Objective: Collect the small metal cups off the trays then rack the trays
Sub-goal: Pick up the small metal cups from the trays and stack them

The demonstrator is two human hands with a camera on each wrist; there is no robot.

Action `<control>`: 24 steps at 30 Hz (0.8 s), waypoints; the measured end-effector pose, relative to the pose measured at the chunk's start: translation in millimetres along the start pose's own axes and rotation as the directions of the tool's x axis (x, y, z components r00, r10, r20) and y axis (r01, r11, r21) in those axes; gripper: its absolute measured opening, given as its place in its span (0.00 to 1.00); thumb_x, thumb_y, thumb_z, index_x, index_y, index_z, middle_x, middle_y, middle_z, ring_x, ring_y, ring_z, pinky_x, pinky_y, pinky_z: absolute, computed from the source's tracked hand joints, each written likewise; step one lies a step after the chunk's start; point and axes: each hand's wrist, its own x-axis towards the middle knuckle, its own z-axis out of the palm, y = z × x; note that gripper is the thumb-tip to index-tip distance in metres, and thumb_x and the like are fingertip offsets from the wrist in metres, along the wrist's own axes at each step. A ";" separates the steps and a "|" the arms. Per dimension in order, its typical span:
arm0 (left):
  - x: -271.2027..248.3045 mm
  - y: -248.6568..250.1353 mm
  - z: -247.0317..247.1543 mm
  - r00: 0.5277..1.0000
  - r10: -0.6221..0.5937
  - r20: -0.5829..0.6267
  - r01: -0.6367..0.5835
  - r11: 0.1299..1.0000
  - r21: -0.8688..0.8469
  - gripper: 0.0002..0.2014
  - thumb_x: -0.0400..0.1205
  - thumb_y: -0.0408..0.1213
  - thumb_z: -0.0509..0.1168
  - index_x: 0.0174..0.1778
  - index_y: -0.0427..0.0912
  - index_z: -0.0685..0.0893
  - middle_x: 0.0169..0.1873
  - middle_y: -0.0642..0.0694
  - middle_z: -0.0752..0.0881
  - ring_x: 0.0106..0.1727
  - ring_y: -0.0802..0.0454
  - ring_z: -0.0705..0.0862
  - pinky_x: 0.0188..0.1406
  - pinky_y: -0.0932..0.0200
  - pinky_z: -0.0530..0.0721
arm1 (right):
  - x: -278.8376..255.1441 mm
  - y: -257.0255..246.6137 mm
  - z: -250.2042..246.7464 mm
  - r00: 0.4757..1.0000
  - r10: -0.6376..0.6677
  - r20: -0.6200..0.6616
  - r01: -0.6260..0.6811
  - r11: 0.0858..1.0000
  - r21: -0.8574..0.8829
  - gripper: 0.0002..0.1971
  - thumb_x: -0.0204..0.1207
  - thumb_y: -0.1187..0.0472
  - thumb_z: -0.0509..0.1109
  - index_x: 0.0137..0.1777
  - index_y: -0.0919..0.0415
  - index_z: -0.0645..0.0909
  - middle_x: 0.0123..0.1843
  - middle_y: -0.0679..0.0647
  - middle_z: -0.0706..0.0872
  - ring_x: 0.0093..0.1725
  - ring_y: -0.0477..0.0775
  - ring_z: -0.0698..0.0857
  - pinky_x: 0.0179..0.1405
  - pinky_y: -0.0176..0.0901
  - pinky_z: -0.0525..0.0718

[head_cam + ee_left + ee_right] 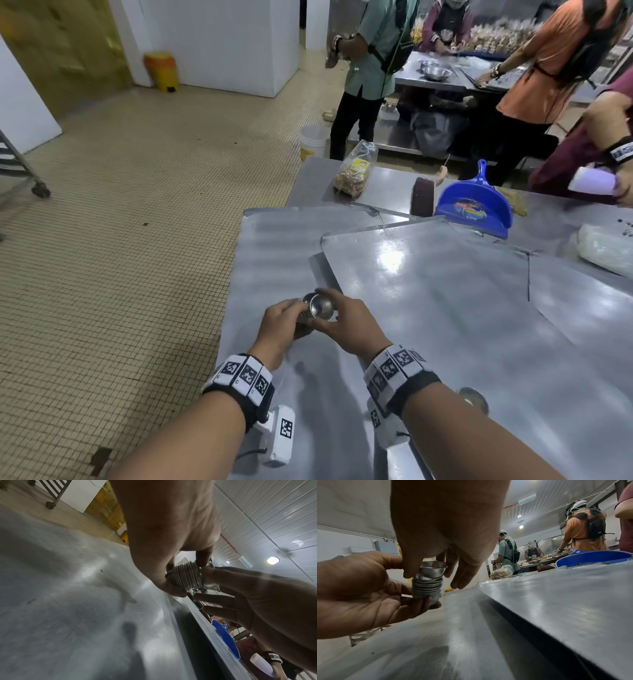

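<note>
A ribbed silver sheen is shown by the stacked cups (427,588), dull grey by the trays (445,291), bright blue by the dustpan (474,205), and black-and-white squares by the wristbands (245,375).

Steel-topped work surface (311,178), dull grey, corner toward the tiled floor (120,240). Two flat rectangular metal trays lie on it: the left tray (274,246) directly on the surface, the shinier right tray (445,291) overlapping its right edge. One small metal cup (474,399) sits on the right tray, near the camera. At the far side: a clear plastic bag of brown snacks (354,171), a dark red-brown block (423,197) just beside a blue plastic dustpan (476,205), the dustpan touching the right tray's far edge. A pale whitish bag (606,248) rests at the right margin. Small dark specks (625,226) scattered near it; what they are cannot be told.
</note>
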 end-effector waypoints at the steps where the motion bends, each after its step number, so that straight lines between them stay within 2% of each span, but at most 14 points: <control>1: -1.5 0.4 -0.2 1.000 0.001 0.012 -0.001 1.000 -0.015 0.09 0.84 0.32 0.66 0.45 0.36 0.92 0.41 0.36 0.91 0.45 0.42 0.89 0.46 0.49 0.90 | 0.1 -2.0 -0.7 1.000 -0.007 -0.002 0.007 1.000 -0.010 0.35 0.68 0.35 0.78 0.74 0.46 0.78 0.61 0.45 0.90 0.58 0.45 0.87 0.59 0.44 0.85; 7: -8.6 2.3 4.2 0.999 -0.026 0.046 0.030 0.996 -0.088 0.13 0.84 0.36 0.62 0.45 0.35 0.91 0.40 0.36 0.90 0.41 0.45 0.88 0.43 0.49 0.88 | -3.9 -6.6 -1.0 1.000 -0.017 0.007 0.017 0.998 -0.057 0.33 0.70 0.43 0.80 0.75 0.47 0.77 0.62 0.46 0.89 0.59 0.48 0.87 0.59 0.41 0.83; 12: -12.4 -4.6 7.3 0.994 0.024 0.108 -0.031 0.998 0.062 0.07 0.84 0.36 0.69 0.51 0.39 0.92 0.44 0.40 0.94 0.43 0.48 0.91 0.49 0.49 0.90 | -10.2 -5.0 2.5 1.000 -0.013 0.003 0.013 0.996 -0.093 0.34 0.72 0.44 0.78 0.78 0.49 0.75 0.63 0.45 0.89 0.61 0.48 0.87 0.62 0.45 0.84; 15: -6.1 -11.3 8.1 0.999 0.006 0.049 -0.013 0.991 0.130 0.07 0.81 0.38 0.72 0.48 0.40 0.93 0.42 0.36 0.93 0.40 0.44 0.91 0.52 0.42 0.90 | -18.5 -2.5 0.1 0.999 0.022 0.041 -0.018 0.994 -0.104 0.40 0.70 0.41 0.78 0.81 0.49 0.70 0.70 0.44 0.85 0.65 0.48 0.85 0.65 0.46 0.83; 17: -1.4 -14.6 9.1 1.000 -0.006 0.008 0.005 0.991 0.130 0.07 0.81 0.36 0.72 0.49 0.37 0.91 0.41 0.33 0.92 0.37 0.42 0.90 0.48 0.44 0.91 | -25.1 -0.3 -8.2 0.996 0.063 0.057 -0.055 0.990 -0.131 0.43 0.70 0.41 0.79 0.83 0.50 0.68 0.76 0.46 0.80 0.69 0.50 0.82 0.67 0.44 0.81; 19: 0.1 -16.7 14.9 1.000 -0.008 0.012 0.006 0.989 0.146 0.06 0.82 0.32 0.70 0.50 0.34 0.90 0.38 0.34 0.90 0.34 0.44 0.89 0.40 0.51 0.89 | -33.5 3.1 -23.0 0.995 0.091 0.036 -0.084 0.983 -0.165 0.38 0.73 0.44 0.77 0.82 0.50 0.70 0.75 0.48 0.80 0.70 0.51 0.82 0.66 0.43 0.80; 21: -2.0 -16.9 25.6 0.999 -0.008 0.048 -0.001 0.985 0.172 0.07 0.83 0.32 0.69 0.51 0.33 0.89 0.35 0.37 0.89 0.32 0.46 0.87 0.38 0.52 0.86 | -45.6 7.2 -41.8 0.992 0.126 -0.016 -0.127 0.974 -0.187 0.32 0.75 0.45 0.75 0.79 0.49 0.74 0.73 0.48 0.82 0.68 0.51 0.82 0.65 0.44 0.81; 24: -8.5 -17.2 47.0 0.993 0.000 0.120 -0.026 0.976 0.215 0.06 0.82 0.31 0.68 0.48 0.34 0.90 0.34 0.37 0.89 0.31 0.45 0.86 0.37 0.53 0.84 | -69.1 17.5 -72.5 0.976 0.188 -0.106 -0.207 0.952 -0.225 0.28 0.76 0.42 0.73 0.75 0.49 0.77 0.71 0.47 0.83 0.69 0.51 0.80 0.66 0.46 0.80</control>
